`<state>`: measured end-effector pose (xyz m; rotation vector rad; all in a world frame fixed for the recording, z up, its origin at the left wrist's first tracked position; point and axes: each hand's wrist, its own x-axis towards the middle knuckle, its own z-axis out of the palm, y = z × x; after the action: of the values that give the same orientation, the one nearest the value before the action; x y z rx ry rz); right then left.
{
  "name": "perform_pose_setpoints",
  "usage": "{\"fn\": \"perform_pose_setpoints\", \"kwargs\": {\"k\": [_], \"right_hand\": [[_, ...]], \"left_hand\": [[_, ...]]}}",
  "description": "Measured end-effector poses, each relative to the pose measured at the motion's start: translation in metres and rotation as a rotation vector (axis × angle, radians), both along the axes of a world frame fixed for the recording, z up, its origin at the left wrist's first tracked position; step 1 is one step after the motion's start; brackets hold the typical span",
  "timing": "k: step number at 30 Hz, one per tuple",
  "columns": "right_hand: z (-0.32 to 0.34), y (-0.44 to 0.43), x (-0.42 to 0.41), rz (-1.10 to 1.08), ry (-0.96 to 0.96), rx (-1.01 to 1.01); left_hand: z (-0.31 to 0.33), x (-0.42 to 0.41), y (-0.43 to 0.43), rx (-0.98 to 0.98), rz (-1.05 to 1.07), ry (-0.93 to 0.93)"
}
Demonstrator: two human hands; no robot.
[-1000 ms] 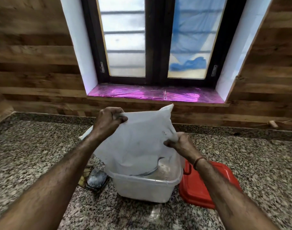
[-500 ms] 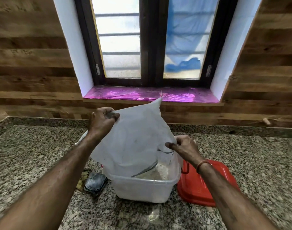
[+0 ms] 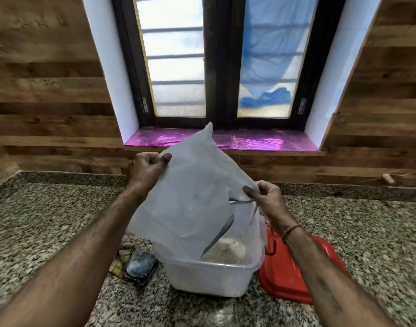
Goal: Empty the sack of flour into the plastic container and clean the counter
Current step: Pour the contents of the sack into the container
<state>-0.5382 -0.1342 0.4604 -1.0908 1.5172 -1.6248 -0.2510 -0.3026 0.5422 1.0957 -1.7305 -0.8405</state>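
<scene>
Granite worktop [image 3: 48,220], speckled grey and black, runs from edge to edge and meets a wood-panel wall [image 3: 48,90] at its back edge.

Head view, items:

1. Plastic container [image 3: 209,279]: translucent white, rectangular, open at the top. It stands upright midway along the worktop, toward its front edge.
2. Flour [image 3: 225,251]: a pale heap inside the container, seen at its right side under the hanging plastic.
3. Sack [image 3: 192,197]: thin, translucent white and limp, held up over the container. Its lower end hangs down into the container's mouth, and one corner points up toward the window sill [image 3: 249,141]. Whether any flour is left inside cannot be told.
4. Left hand [image 3: 145,171]: raised above the container, thumb and curled fingers pinching the sack's upper left edge.
5. Right hand [image 3: 268,197]: lower than the left, thumb and fingers pinching the sack's right edge. A red thread band [image 3: 293,231] circles the wrist.
6. Lid [image 3: 289,277]: red plastic, lying flat on the worktop just beside the container's right side.
7. Dark flat object [image 3: 140,267]: perhaps a phone, lying just left of the container, with a folded yellowish item [image 3: 120,258] touching its left side.
8. Window [image 3: 221,57]: a dark frame and two frosted panes, blue sheeting behind the right pane, and shiny pink film over the sill.
</scene>
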Motion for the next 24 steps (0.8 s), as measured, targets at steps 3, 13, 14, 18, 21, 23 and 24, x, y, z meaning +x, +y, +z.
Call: {"fn": "perform_pose_setpoints", "kwargs": {"k": [3, 13, 14, 18, 21, 23, 24], "right_hand": [[0.008, -0.005, 0.009, 0.096, -0.081, 0.082], [0.012, -0.017, 0.045, 0.243, -0.597, 0.139], [0.013, -0.017, 0.046, 0.278, -0.616, 0.121], [0.012, -0.013, 0.057, 0.462, -0.720, 0.046], [0.017, -0.012, 0.074, 0.429, -0.647, 0.120], [0.024, -0.020, 0.080, 0.297, -0.499, 0.224], [0.027, -0.025, 0.081, 0.249, -0.442, 0.273]], "left_hand": [[-0.002, 0.002, -0.004, 0.059, 0.015, 0.094], [-0.009, -0.005, -0.006, 0.200, -0.020, 0.296], [-0.009, -0.005, -0.006, 0.205, 0.009, 0.285], [-0.012, 0.005, -0.015, 0.216, 0.157, 0.220], [-0.014, 0.014, -0.017, 0.238, 0.219, 0.181], [-0.016, 0.017, -0.019, 0.250, 0.228, 0.181], [-0.017, 0.020, -0.020, 0.263, 0.225, 0.194]]}}
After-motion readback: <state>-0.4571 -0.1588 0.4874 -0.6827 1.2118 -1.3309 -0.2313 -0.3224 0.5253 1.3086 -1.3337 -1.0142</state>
